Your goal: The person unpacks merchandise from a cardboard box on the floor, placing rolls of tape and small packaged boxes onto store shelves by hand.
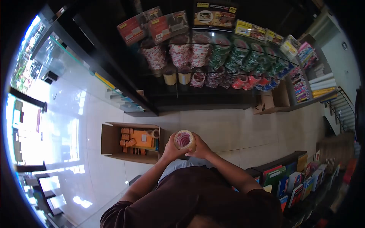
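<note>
Both my hands are wrapped round a roll of tape [184, 140], which looks yellowish outside with a pink-patterned core facing up. It may be several rolls stacked, but I cannot tell. My left hand [172, 149] grips its left side, and my right hand [200, 147] closes on the right side. The roll is held in front of my body, above the tiled floor. Just left of my left hand stands an open cardboard box [109, 140], with orange packets [127, 143], a flat orange piece [142, 138] and a small roll [155, 133] inside.
Ahead, a dark shelf [205, 102] carries stacked tape rolls [180, 54] in several colours. Another cardboard box [266, 103] sits at its right end. Books [294, 180] fill a rack on my right. At the left is a glass-topped counter [72, 55] beside the shiny floor [99, 182].
</note>
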